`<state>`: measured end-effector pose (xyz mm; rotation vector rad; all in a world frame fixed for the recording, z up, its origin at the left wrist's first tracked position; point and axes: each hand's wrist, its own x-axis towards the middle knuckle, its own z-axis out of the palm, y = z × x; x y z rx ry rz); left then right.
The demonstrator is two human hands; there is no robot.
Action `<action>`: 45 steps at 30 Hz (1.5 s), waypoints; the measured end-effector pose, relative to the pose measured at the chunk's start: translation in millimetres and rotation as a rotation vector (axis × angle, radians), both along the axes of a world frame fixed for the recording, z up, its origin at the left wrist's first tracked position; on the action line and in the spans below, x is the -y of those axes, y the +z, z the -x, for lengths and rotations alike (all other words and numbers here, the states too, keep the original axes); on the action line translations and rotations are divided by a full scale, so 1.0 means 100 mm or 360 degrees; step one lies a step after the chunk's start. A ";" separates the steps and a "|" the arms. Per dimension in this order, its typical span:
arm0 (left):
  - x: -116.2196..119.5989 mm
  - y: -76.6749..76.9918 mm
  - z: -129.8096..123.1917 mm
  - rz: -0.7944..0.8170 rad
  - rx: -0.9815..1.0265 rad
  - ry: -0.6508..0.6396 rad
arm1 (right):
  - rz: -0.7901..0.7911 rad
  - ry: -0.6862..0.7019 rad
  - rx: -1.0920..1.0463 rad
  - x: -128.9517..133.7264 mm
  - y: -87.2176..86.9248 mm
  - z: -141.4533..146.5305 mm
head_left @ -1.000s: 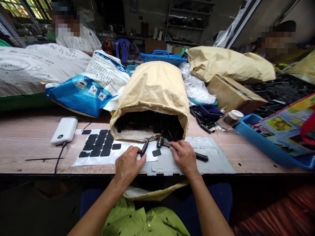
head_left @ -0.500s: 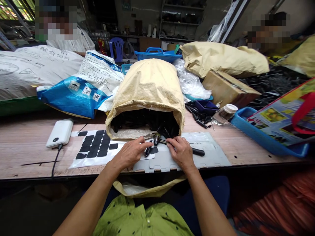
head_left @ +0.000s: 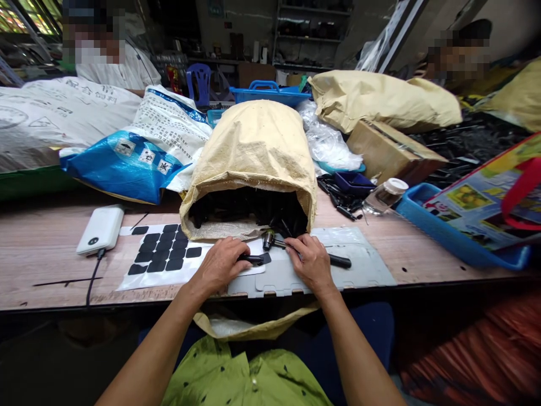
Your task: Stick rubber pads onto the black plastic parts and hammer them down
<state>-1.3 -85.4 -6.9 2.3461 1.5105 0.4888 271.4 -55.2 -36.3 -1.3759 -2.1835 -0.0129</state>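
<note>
My left hand (head_left: pixel 223 262) is closed around one end of a small black cylindrical part (head_left: pixel 255 259), which lies sideways and points right. Its tip is by a black rounded patch (head_left: pixel 266 257) on the white sheet. My right hand (head_left: pixel 310 260) grips the shaft of a small hammer (head_left: pixel 340 261); the metal head lies left of the fingers and the black grip sticks out to the right. Under both the hammer and my right hand is a grey plate (head_left: pixel 372 265). Just behind my hands, a tan sack (head_left: pixel 257 146) opens toward me, with many dark parts inside.
Black patches (head_left: pixel 158 248) in rows cover a white sheet on the left. Beyond it are a white power bank (head_left: pixel 101 230) with a cable and a blue-white sack (head_left: pixel 122 163). A jar (head_left: pixel 385 196) and a blue basket (head_left: pixel 460 239) stand right. Two people sit across.
My left hand has shifted slightly left and rolled over. The black part has turned from steeply slanted to nearly level. My right hand and the hammer have hardly moved.
</note>
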 end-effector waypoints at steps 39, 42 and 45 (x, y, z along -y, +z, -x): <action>0.05 -0.25 0.04 0.0134 0.0598 0.0325 | 0.0112 0.0189 -0.0404 0.72 0.31 0.55; 0.05 -0.23 0.04 0.0137 0.0573 0.0323 | 0.0167 0.0232 -0.0293 0.72 0.28 0.58; 0.05 -0.24 0.04 0.0135 0.0584 0.0325 | 0.0178 0.0212 -0.0266 0.72 0.25 0.55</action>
